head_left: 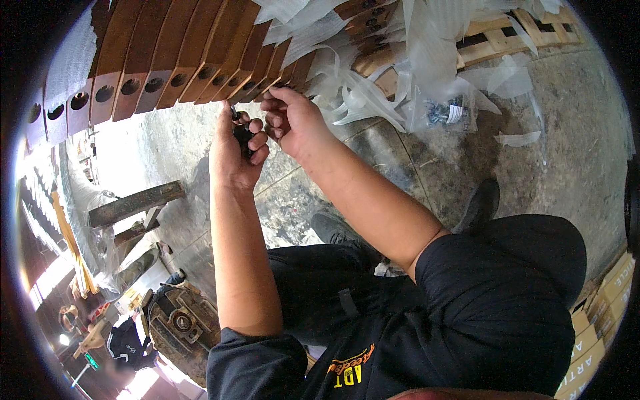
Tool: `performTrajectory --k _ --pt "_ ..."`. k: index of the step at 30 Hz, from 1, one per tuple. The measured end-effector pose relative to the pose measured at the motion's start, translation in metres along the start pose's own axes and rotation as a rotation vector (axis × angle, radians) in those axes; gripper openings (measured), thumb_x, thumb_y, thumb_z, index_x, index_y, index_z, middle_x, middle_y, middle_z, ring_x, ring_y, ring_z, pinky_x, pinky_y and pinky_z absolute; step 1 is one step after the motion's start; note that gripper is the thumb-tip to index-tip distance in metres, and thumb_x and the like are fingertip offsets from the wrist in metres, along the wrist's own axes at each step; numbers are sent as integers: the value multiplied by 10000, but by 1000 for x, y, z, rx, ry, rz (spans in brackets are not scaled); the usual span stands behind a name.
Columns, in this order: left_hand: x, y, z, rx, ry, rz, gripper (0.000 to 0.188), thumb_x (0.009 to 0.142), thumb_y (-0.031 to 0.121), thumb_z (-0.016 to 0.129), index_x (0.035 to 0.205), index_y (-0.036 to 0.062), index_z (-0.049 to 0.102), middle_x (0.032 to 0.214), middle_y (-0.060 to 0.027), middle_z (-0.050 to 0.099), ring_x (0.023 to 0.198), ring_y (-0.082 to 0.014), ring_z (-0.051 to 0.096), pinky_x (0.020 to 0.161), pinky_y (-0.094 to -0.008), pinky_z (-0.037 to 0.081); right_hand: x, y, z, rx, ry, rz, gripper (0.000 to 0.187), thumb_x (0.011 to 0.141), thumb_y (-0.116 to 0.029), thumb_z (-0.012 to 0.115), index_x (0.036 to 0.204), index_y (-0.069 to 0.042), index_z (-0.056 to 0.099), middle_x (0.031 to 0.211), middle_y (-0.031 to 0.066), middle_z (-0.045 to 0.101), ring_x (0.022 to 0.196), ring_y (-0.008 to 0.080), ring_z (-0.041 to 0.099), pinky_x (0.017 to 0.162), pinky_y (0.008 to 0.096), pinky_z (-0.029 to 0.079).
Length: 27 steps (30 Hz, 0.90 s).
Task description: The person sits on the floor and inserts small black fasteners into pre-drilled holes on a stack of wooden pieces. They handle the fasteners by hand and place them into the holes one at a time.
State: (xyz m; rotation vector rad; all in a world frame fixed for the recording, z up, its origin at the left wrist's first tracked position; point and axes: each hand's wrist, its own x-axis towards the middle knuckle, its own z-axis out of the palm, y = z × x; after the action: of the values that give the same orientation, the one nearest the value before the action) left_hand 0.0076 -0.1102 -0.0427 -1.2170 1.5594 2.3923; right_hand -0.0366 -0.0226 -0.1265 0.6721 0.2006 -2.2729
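Observation:
A row of brown wooden pieces (163, 60) runs across the upper left, each with a round hole in its near end. Just below that row, my left hand (233, 150) is closed around several small black parts (244, 137), one with a short stem pointing up by the thumb. Their exact kind is too small to make out. Beside it, my right hand (293, 120) has its fingers curled, with the fingertips close to the wooden ends. Whatever it may be pinching is hidden.
Torn white foam wrap (427, 40) hangs over the wood and lies on the concrete floor (533, 160). A clear plastic bag (443, 113) of small parts rests near a wooden pallet (487, 43). At left are a dark wooden bar (137, 203) and cardboard boxes (603, 313) stand lower right.

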Motion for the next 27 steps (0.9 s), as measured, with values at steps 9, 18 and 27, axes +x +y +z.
performTrajectory --k 9,18,27 --pt "-2 3 1 33 0 -14 394 994 480 554 882 105 505 698 -42 536 475 -90 409 377 -211 260 -2 6 -1 1 -7 -70 278 1023 -329 533 960 -71 617 804 32 649 544 93 476 501 259 351" --pt "-6 4 3 24 15 9 374 1010 460 534 874 113 525 694 -10 527 465 -72 391 356 -196 248 2 5 -4 160 -100 46 294 1040 -332 491 951 -71 593 751 31 629 525 120 468 480 282 351" --pt "-4 4 -4 16 -38 -10 389 1014 473 505 882 108 525 715 -41 533 484 -91 411 379 -208 253 3 3 -6 121 -50 -10 304 1039 -352 487 906 -93 575 740 27 613 509 118 452 472 281 332"
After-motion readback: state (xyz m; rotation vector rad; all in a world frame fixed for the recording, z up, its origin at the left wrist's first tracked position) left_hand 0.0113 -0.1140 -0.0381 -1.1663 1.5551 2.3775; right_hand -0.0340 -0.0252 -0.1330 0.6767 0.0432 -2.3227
